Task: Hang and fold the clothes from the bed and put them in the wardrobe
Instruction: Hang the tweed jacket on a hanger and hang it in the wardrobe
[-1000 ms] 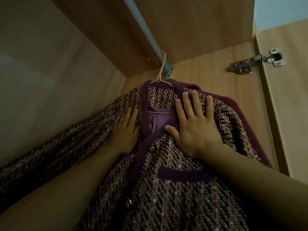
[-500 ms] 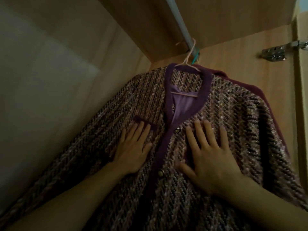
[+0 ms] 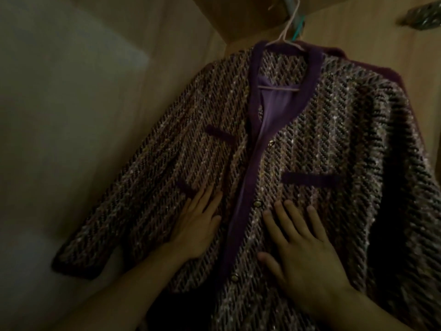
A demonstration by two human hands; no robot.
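The right hand (image 3: 307, 249) is laid flat, fingers spread, on the tweed jacket (image 3: 298, 149) right of its purple placket; the left hand (image 3: 195, 225) is pressed flat left of it. The jacket is hung on a pink hanger (image 3: 286, 32) inside the wardrobe (image 3: 167, 32).

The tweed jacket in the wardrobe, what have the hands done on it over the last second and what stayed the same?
Both hands slid down the tweed jacket from the collar to its lower front: the left hand now lies flat left of the purple placket, the right hand flat on the right below the pocket trim. Neither gripped or released anything. The jacket remains on its pink hanger, hooked at the top.
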